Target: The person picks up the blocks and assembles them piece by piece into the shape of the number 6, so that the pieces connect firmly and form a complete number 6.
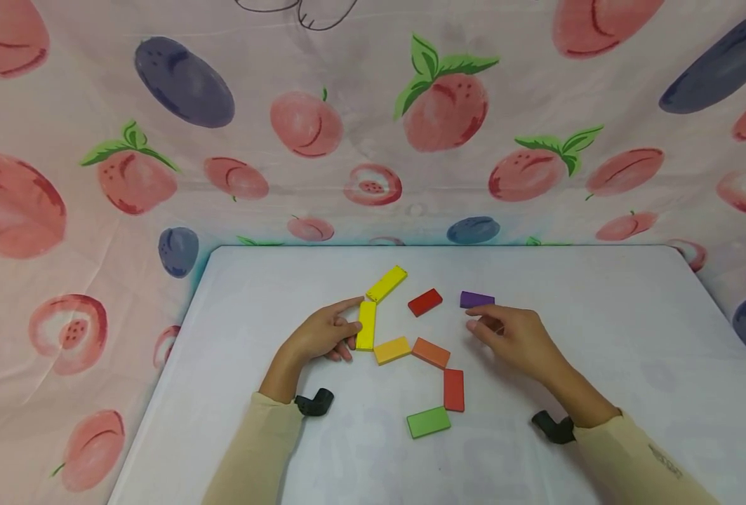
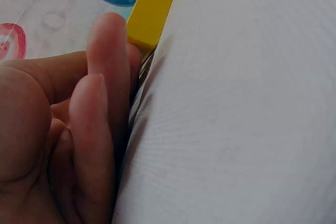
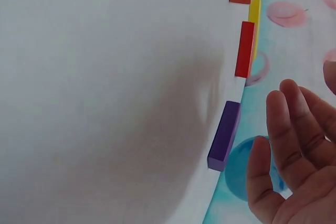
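My left hand (image 1: 321, 333) lies beside a yellow block (image 1: 368, 328), its index finger and thumb touching the block's left side. Another yellow block (image 1: 387, 284) slants away from its far end. From the near end, a curving row continues with a yellow-orange block (image 1: 393, 351), an orange block (image 1: 431, 353), a red block (image 1: 454, 391) and a green block (image 1: 429, 422). My right hand (image 1: 518, 337) hovers with relaxed fingers, holding nothing, just in front of a purple block (image 1: 476, 300). Between that block and the yellow ones lies a separate red block (image 1: 425, 303).
The blocks lie on a white tabletop (image 1: 234, 301), whose far edge meets a fruit-printed cloth (image 1: 360, 63). Black wrist-camera mounts (image 1: 314, 403) sit at both sleeve cuffs, close over the table.
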`<state>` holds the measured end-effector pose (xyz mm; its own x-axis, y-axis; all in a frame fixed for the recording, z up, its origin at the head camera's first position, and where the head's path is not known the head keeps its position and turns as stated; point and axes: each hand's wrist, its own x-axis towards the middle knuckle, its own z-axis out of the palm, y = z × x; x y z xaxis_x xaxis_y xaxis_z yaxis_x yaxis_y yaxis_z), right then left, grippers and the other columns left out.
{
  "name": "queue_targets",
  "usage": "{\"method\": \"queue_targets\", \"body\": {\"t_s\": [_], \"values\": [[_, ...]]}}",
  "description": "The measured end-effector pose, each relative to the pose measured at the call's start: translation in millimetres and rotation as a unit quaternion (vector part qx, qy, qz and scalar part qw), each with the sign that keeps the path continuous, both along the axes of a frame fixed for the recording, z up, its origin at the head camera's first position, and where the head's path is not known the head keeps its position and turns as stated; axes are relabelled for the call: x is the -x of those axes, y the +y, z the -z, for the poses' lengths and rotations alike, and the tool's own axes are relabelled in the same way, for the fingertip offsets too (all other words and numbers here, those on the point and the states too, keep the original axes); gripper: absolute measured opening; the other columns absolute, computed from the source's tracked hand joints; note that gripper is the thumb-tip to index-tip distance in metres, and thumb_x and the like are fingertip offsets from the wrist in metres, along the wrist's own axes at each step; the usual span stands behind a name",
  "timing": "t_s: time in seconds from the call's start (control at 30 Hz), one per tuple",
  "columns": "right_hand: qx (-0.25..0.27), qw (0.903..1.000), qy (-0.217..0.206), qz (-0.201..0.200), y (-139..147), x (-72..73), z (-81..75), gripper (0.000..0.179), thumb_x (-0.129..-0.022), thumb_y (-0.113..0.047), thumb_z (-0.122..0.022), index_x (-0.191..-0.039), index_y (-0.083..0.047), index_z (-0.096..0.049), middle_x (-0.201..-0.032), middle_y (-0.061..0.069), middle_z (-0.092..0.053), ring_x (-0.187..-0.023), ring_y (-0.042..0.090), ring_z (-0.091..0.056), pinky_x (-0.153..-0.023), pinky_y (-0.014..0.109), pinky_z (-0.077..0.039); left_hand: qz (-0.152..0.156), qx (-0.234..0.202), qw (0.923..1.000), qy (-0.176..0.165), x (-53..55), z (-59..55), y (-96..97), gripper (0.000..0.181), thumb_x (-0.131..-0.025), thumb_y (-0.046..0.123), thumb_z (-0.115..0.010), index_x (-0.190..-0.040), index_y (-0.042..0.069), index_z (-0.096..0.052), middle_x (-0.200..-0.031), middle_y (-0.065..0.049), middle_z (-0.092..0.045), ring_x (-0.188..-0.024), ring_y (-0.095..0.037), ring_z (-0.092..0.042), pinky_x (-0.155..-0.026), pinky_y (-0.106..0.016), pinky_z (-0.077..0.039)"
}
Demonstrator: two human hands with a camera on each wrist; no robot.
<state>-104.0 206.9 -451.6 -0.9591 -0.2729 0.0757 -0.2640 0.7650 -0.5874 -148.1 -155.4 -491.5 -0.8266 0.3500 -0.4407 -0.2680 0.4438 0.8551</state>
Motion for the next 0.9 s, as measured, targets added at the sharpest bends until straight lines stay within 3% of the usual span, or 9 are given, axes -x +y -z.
{"method": "queue_targets", "body": {"t_s": [0.2,0.43,0.6,0.9], "values": [[0.012,0.9969,-0.054,0.056,7.3,12.8,-0.1,0.032,-0.098,-0.034,-0.070,-0.121,-0.012,-0.074,-0.092,0.003,-0.075,-0.084,0.020,-0.064,-0.062,0.025,-0.053,-0.001,-0.002,1.0000,0.001,-0.5,1.7,0.4,0.059,-0.101,0.027,-0.066,-0.154,0.037,-0.043,-0.077,-0.010,-0.066,-0.059,-0.024,-0.071,-0.051,-0.027,-0.055],[0.029,0.9837,-0.137,0.113,14.3,27.6,0.3,0.043,-0.098,-0.044,-0.068,-0.130,-0.015,-0.068,-0.093,0.010,-0.071,-0.083,0.022,-0.061,-0.063,0.028,-0.052,-0.001,-0.005,1.0000,0.007,-1.1,2.9,0.7,0.059,-0.101,0.026,-0.065,-0.155,0.035,-0.043,-0.076,-0.010,-0.066,-0.058,-0.023,-0.071,-0.050,-0.026,-0.055],[0.036,0.9784,-0.156,0.130,18.0,36.0,1.5,0.049,-0.096,-0.047,-0.068,-0.133,-0.014,-0.066,-0.098,0.013,-0.073,-0.086,0.024,-0.061,-0.065,0.028,-0.051,0.000,-0.002,1.0000,0.008,-1.3,1.4,1.1,0.058,-0.102,0.027,-0.065,-0.155,0.036,-0.043,-0.076,-0.010,-0.066,-0.058,-0.022,-0.070,-0.051,-0.026,-0.055],[0.021,0.9660,-0.200,0.163,18.9,53.6,2.9,0.057,-0.094,-0.052,-0.069,-0.135,-0.014,-0.065,-0.088,0.012,-0.066,-0.082,0.025,-0.058,-0.066,0.030,-0.046,0.001,0.001,0.9999,0.011,-1.7,0.8,0.7,0.059,-0.102,0.026,-0.065,-0.155,0.035,-0.042,-0.076,-0.010,-0.066,-0.058,-0.023,-0.070,-0.051,-0.026,-0.055]]}}
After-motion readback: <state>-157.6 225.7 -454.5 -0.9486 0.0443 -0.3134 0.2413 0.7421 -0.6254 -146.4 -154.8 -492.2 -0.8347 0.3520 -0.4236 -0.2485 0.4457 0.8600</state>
